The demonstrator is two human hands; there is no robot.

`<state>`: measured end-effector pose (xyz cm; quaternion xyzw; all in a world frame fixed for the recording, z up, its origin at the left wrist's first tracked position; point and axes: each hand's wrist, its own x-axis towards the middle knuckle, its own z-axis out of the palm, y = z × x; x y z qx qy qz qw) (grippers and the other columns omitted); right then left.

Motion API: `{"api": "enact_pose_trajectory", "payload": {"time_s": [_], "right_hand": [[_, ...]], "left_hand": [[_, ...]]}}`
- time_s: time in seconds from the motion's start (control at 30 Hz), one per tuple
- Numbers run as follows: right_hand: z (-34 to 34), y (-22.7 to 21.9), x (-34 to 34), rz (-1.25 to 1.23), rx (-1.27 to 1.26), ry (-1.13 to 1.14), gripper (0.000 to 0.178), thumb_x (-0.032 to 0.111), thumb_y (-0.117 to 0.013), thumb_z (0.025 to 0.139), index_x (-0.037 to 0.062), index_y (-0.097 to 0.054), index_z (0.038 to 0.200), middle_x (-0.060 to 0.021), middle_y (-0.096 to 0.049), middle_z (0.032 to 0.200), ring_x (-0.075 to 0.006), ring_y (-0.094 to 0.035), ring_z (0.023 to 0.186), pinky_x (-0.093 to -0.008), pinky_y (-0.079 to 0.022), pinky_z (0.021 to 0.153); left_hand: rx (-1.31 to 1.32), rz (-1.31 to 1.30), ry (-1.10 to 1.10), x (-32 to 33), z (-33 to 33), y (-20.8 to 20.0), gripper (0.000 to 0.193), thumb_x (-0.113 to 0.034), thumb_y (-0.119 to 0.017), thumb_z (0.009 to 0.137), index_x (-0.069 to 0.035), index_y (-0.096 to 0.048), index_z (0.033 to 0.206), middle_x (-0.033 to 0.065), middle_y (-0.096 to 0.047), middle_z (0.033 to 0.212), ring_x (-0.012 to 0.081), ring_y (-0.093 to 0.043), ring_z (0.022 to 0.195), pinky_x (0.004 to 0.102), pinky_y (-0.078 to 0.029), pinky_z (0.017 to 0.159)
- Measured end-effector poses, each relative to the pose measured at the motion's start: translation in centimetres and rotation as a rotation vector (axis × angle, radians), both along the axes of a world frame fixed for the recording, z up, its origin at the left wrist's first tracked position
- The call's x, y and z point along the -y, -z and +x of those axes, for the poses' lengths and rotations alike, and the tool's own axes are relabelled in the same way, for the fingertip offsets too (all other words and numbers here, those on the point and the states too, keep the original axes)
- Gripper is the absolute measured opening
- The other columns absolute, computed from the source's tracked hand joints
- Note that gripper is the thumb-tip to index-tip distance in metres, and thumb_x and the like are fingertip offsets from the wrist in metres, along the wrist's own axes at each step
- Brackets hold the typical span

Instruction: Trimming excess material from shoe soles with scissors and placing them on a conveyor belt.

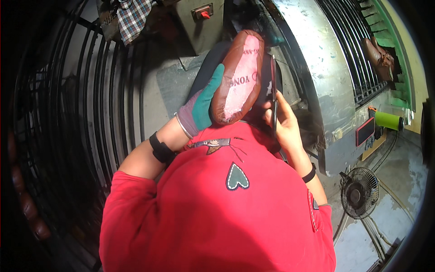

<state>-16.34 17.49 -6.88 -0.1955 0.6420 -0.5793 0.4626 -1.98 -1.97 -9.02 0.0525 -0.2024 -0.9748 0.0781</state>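
My left hand (pixel 202 106), in a green and grey glove, is closed round the side of a brown leather shoe (pixel 220 86). The shoe is held bottom up, toe and heel in line away from me, and a pink insole board with print shows inside the folded-in leather edge. To its right, my bare right hand (pixel 284 121) grips a long, thin, dark tool (pixel 274 97) that points away from me. It is seen edge-on, so its exact kind cannot be told. The tool stands beside the shoe, apart from it in this view.
A metal-topped bench (pixel 312 50) runs along the right, with a brown shoe (pixel 379 59) on the rack beyond. A red-edged phone (pixel 364 132), a green cylinder (pixel 389 120) and a black fan (pixel 359 192) are at right. Black bars (pixel 108 99) line the left; a metal box (pixel 199 31) stands ahead.
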Motion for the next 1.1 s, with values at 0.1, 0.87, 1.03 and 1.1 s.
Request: {"api": "enact_pose_trajectory", "payload": {"time_s": [0.1,0.87,1.03,1.1], "right_hand": [[0.5,-0.2,1.4,-0.092,0.157,-0.061,0.092,0.014,-0.072,0.093,0.0031,-0.009,0.159,-0.0079,-0.054,0.123,-0.0144,-0.060,0.100,-0.0292,-0.050,0.093],[2.5,0.5,6.3,-0.204,-0.594,0.195,0.068,0.017,-0.075,0.090,0.0018,-0.037,0.145,-0.0167,-0.056,0.130,-0.0237,-0.057,0.116,-0.0347,-0.045,0.100],[0.8,1.6,4.8,-0.268,-0.187,0.004,0.064,0.027,-0.067,0.098,0.0051,-0.032,0.147,-0.0043,-0.061,0.101,-0.0089,-0.056,0.081,-0.0249,-0.048,0.072],[-0.6,2.4,5.0,-0.207,0.075,0.067,0.055,0.040,-0.057,0.101,0.0079,-0.038,0.142,-0.0066,-0.062,0.103,-0.0159,-0.063,0.080,-0.0304,-0.054,0.072]], "left_hand": [[-0.067,0.166,0.035,0.8,-1.5,-2.9,0.063,-0.052,-0.038,0.105,-0.008,-0.036,0.151,0.0097,-0.049,0.146,0.0225,-0.052,0.131,0.0390,-0.045,0.111],[0.216,-0.118,-0.309,-1.5,-2.9,-3.7,0.069,-0.053,-0.046,0.102,-0.007,-0.033,0.151,0.0101,-0.048,0.146,0.0230,-0.049,0.133,0.0379,-0.039,0.114],[0.178,-0.234,-0.278,-0.6,-0.1,-5.8,0.063,-0.042,-0.058,0.100,-0.004,-0.039,0.147,0.0070,-0.053,0.139,0.0195,-0.054,0.127,0.0357,-0.045,0.109],[0.337,-0.569,-0.289,0.0,1.6,-5.2,0.054,-0.035,-0.065,0.098,-0.005,-0.047,0.139,0.0061,-0.059,0.130,0.0178,-0.058,0.120,0.0349,-0.048,0.102]]}}
